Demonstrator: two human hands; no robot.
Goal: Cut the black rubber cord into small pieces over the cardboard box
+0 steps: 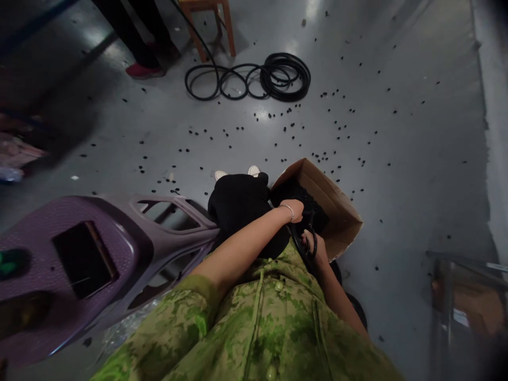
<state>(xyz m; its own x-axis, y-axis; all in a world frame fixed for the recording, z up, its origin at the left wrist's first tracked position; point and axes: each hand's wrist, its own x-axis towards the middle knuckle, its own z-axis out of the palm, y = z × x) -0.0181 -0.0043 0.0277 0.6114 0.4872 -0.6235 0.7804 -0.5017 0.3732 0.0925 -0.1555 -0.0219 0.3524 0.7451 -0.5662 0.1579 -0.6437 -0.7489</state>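
Observation:
My right hand [313, 244] is closed around a curved black hose [298, 241] close to my waist. Just above it, my left hand [292, 209], with a thin bracelet at the wrist, is closed too, knuckles up; what lies in its fingers is hidden. Both hands are at the near side of an open cardboard box [337, 211]. Inside the box is a dark heap of small black pieces [304, 198], partly covered by my left hand.
A coil of black hose [288, 76] lies on the floor near a wooden stool [210, 10]. Small black pieces [292, 126] are scattered about. To the left stands a purple plastic stool [123, 233] carrying a phone [84, 259]. Another person's legs [135, 32] show at upper left.

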